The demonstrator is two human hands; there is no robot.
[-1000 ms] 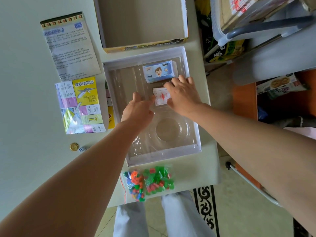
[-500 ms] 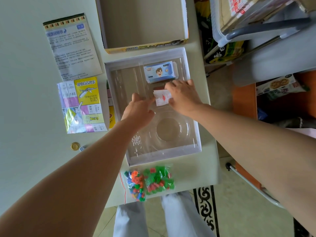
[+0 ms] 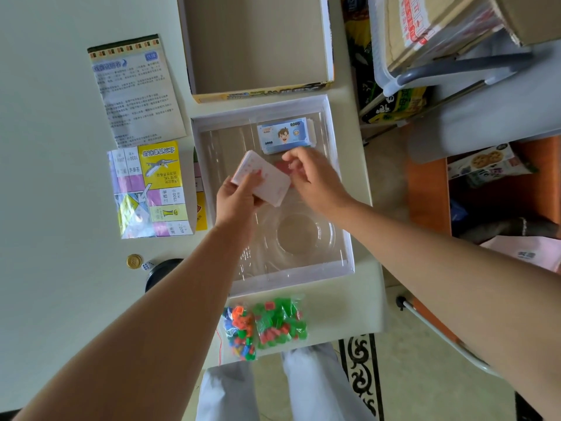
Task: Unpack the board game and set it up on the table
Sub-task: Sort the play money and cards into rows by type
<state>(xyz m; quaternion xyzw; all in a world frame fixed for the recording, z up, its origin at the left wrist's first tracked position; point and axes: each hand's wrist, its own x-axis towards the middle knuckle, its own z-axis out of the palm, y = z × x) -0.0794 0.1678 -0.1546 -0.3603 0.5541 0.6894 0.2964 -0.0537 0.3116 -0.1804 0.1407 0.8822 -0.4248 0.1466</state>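
Patterned rug (image 3: 361, 375) on floor (image 3: 425, 375); snack pkts (image 3: 485, 165) on orange shelf (image 3: 428, 192).

Home, by the look: pale counter (image 3: 60, 208), tiled floor (image 3: 425, 375) with a black-patterned rug (image 3: 361, 375), snack packets (image 3: 485, 165) on an orange surface (image 3: 428, 192), cardboard box (image 3: 425, 25) in a plastic crate (image 3: 383, 74).

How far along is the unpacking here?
Done: rule sheet, bag of pieces, coin and die lie on the table. In hand: the left hand holds a white card stack above the tray; the right hand reaches at the red cards, grip unclear. Left: banknotes sit in the tray, and the folded board is not yet opened.
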